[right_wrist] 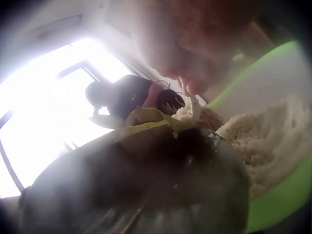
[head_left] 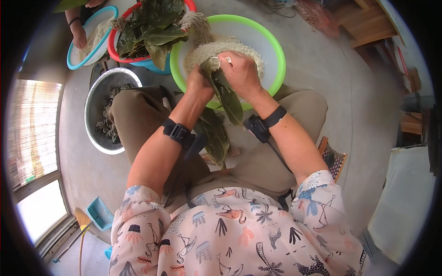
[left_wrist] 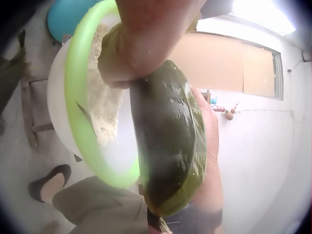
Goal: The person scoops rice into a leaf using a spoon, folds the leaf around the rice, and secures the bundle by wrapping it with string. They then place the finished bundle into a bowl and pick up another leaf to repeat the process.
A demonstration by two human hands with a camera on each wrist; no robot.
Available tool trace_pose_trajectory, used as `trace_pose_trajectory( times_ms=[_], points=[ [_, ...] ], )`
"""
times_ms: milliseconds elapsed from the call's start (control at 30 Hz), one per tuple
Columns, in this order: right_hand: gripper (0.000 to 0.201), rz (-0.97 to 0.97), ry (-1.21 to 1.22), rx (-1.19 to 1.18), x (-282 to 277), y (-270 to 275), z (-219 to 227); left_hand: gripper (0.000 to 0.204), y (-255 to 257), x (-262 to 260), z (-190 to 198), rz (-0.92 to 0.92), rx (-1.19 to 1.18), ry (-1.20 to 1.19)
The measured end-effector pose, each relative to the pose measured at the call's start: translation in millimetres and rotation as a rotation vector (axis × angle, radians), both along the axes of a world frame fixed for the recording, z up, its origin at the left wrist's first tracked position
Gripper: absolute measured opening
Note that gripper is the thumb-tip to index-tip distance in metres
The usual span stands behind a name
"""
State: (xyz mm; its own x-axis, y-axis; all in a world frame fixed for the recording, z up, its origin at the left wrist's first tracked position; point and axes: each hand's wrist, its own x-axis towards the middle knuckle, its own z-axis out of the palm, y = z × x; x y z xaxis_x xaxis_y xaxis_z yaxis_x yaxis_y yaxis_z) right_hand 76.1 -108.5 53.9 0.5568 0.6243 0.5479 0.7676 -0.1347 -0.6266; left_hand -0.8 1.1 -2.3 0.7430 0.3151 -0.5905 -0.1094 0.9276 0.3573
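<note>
My left hand (head_left: 200, 85) grips a folded green leaf (head_left: 229, 99) whose long tail hangs toward my lap. At the leaf's open top, my right hand (head_left: 241, 76) pinches a small white utensil (right_wrist: 195, 108); its full shape is hidden by the fingers. White rice (right_wrist: 184, 114) shows at the leaf's mouth in the right wrist view. Both hands are over the near side of a green-rimmed basin (head_left: 279, 69) that holds a heap of rice (head_left: 230, 46). In the left wrist view, the wet leaf (left_wrist: 168, 141) stretches below the left hand (left_wrist: 151, 44).
More leaves (head_left: 212, 140) hang between my knees. Beyond the left knee stands a metal basin (head_left: 92, 117) with dark, string-tied bundles. A red-rimmed basin (head_left: 112, 48) holds leaves and string (head_left: 195, 23). Another person's hand (head_left: 79, 37) is at a blue-rimmed basin (head_left: 70, 60) of rice.
</note>
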Motion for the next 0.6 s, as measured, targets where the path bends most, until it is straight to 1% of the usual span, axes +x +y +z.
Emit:
trace_pose_trajectory(
  times_ms=[100,167,233,267,333,367,433,567,600],
  points=[
    [0.014,0.023,0.025,-0.017,-4.2,-1.1,10.1,0.045,-1.6,-2.9,14.2,0.004,-0.021,-0.008],
    [0.015,0.026,0.018,0.000,-6.7,-2.2,11.4,0.044,-0.2,-4.2,15.0,0.009,-0.049,0.000],
    [0.015,0.035,0.008,0.017,-5.2,-4.9,16.2,0.040,1.3,-6.2,7.2,-0.021,-0.054,-0.128],
    [0.016,0.004,0.078,0.015,-2.7,-7.0,20.4,0.040,4.7,-6.8,-0.6,-0.016,-0.054,-0.128],
    [0.019,-0.062,0.217,0.011,0.4,-10.4,26.3,0.036,9.7,-6.4,-6.1,-0.103,0.024,-0.223],
    [0.019,-0.064,0.217,0.010,0.4,-10.9,23.8,0.036,9.1,-6.3,-9.3,-0.105,0.023,-0.223],
    [0.020,-0.016,0.585,-0.044,0.7,-12.8,16.6,0.031,1.0,-6.9,12.4,-0.069,0.017,-0.059],
    [0.020,-0.014,0.569,-0.058,3.2,-11.6,13.5,0.028,3.5,-6.0,-0.5,-0.072,0.000,-0.151],
    [0.021,-0.033,0.647,0.000,8.5,-13.4,14.7,0.026,5.3,-7.0,-1.1,-0.062,-0.004,-0.153]
  ],
)
